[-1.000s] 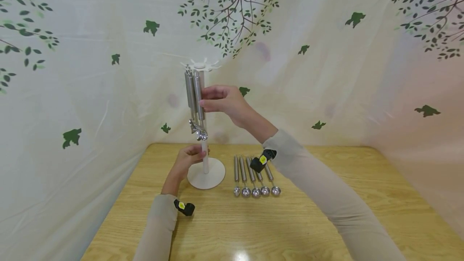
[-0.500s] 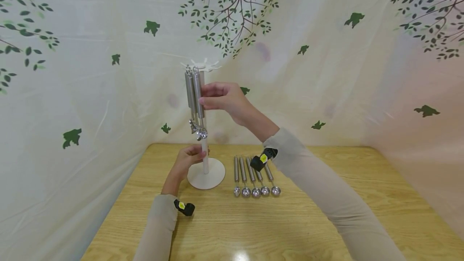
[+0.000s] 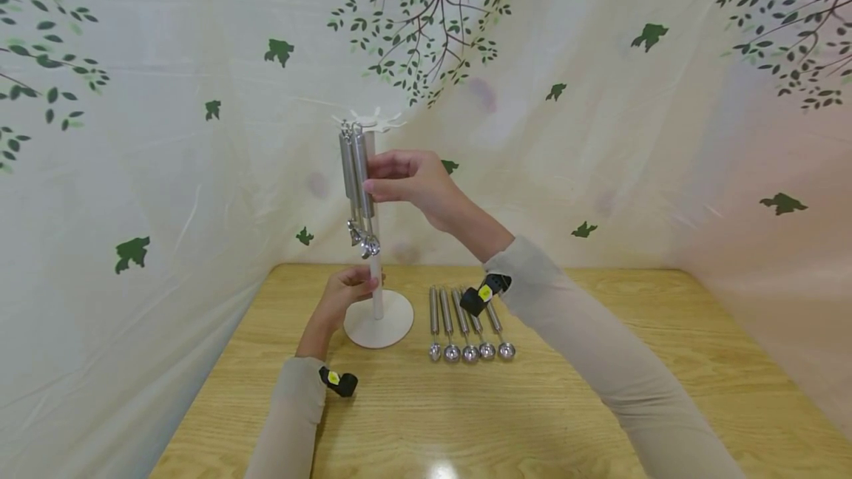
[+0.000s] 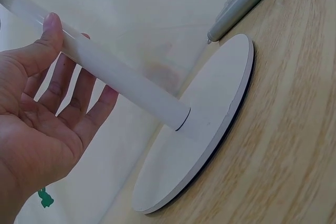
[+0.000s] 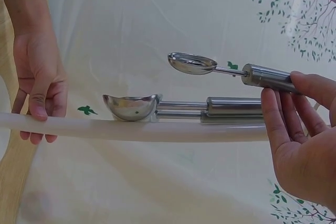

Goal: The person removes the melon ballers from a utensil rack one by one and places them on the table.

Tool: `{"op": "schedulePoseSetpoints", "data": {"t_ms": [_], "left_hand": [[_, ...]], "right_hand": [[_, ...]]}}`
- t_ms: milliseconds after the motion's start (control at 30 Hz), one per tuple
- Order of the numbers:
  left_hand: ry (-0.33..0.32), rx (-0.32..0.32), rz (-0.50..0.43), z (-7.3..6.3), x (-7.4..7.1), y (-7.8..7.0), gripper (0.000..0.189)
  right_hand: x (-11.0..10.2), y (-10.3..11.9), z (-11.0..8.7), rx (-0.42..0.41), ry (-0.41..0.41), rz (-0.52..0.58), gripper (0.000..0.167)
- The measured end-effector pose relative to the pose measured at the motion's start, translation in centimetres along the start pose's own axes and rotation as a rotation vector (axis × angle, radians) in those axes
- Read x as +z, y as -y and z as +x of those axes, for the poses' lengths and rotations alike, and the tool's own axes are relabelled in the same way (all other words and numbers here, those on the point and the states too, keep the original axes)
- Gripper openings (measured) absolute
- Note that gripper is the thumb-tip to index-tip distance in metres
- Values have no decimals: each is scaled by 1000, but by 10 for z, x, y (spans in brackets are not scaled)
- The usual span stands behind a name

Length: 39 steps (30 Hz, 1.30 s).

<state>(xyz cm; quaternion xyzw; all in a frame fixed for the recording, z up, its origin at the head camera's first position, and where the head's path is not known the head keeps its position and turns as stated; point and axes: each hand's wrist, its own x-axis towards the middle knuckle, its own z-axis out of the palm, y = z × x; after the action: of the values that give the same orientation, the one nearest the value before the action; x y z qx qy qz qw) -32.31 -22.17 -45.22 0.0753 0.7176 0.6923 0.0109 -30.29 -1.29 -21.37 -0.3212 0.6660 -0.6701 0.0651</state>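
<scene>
A white stand with a ring of hooks (image 3: 373, 123) on top stands upright on a round base (image 3: 394, 330). Low on its pole (image 4: 126, 85), my left hand (image 3: 347, 290) holds on with thumb and fingers on either side. My right hand (image 3: 418, 185) pinches the steel handle of a metal scoop (image 5: 193, 64), bowl downward, the handle's top right by the hooks. Close behind it, other scoops (image 5: 131, 107) hang along the pole, their handles overlapping in the head view.
Several similar metal scoops (image 3: 470, 353) lie in a row on the wooden table (image 3: 399, 412), right of the base and partly under the right forearm. A pale curtain (image 3: 566, 139) with printed leaves hangs behind the table.
My right hand has risen slightly and shifted a little left, bringing the scoop's top end up to the hooks. The left hand and the stand stay where they were.
</scene>
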Motion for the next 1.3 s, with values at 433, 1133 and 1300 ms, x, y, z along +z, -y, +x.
{"op": "schedulePoseSetpoints", "data": {"t_ms": [433, 1133, 1300], "left_hand": [[72, 30, 4, 0, -5, 3, 40], [118, 25, -37, -2, -8, 0, 41], [123, 33, -45, -2, -8, 1, 38]], "right_hand": [[-8, -12, -10, -15, 17, -12, 33], [-45, -52, -47, 79, 27, -107, 34], [-56, -66, -60, 129, 33, -99, 33]]}}
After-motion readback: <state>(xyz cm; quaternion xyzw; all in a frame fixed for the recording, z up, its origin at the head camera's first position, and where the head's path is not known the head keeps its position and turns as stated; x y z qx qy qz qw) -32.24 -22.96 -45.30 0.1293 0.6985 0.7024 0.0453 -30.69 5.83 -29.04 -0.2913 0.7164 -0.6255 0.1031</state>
